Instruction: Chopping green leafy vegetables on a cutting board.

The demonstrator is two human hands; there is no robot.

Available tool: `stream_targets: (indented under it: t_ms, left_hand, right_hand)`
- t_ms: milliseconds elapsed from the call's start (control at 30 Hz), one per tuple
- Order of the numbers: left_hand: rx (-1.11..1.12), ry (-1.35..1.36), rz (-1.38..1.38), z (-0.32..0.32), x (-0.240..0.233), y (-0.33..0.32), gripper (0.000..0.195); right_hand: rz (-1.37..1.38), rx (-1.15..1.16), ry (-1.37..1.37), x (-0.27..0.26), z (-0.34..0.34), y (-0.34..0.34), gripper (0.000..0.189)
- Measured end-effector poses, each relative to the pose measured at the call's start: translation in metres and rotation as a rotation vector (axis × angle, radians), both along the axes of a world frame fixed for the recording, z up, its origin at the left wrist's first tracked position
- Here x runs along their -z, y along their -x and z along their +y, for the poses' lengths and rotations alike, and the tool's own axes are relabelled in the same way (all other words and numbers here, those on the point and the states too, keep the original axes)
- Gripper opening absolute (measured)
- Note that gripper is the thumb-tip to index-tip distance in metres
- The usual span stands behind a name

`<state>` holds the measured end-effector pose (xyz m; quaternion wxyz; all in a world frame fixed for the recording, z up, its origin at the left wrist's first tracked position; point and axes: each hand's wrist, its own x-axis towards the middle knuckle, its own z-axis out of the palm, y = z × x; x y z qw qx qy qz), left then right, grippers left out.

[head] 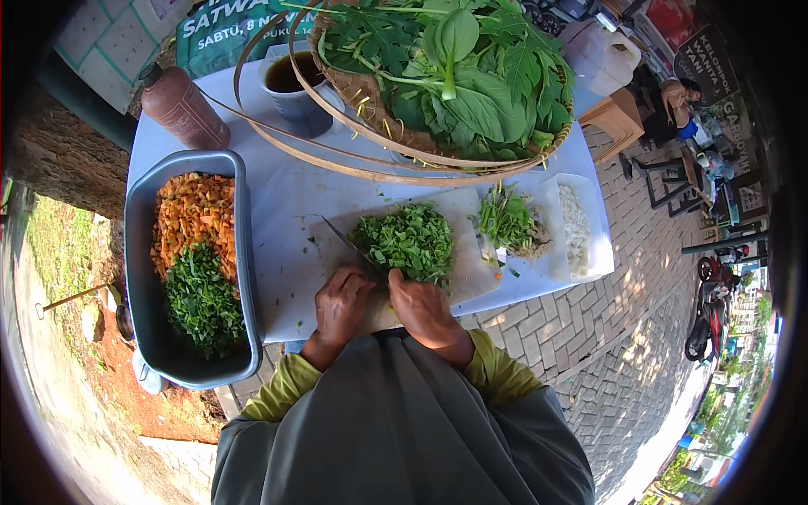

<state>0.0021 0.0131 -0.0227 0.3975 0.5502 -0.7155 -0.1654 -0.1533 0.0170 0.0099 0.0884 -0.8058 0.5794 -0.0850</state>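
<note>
A knife [346,238] lies slantwise over the cutting board [475,265], its tip toward the upper left and its blade along the left side of a heap of chopped green leaves [407,243]. My right hand [424,307] is closed around its handle end, at the near edge of the heap. Close beside it, my left hand [343,302] has curled fingers by the lower part of the blade; whether they pinch anything is hidden. Cut stems with roots [508,221] lie at the board's right end.
On the left, a grey tub [251,278] holds diced orange vegetables [196,218] and chopped greens [205,300]. A woven basket of leaves [454,95] spans the far side. Nearby are a jug of dark liquid [295,95], a brown bottle [186,104] and a white-filled plastic container [596,255].
</note>
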Motion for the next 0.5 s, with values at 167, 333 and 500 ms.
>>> stream_targets:
  t_ms: [167,333,500]
  left_hand:
    - [0.025,0.039,-0.021,0.001,-0.001,-0.004,0.008]
    - [0.057,-0.011,-0.054,-0.001,-0.004,-0.006,0.008]
    - [0.09,0.023,-0.071,0.007,-0.017,0.0,0.011]
  right_hand:
    - [-0.094,-0.023,-0.046,-0.014,0.021,0.016,0.01]
    - [-0.07,-0.035,-0.057,-0.009,0.032,0.015,0.01]
    - [-0.013,0.027,-0.165,0.006,0.016,-0.002,0.012]
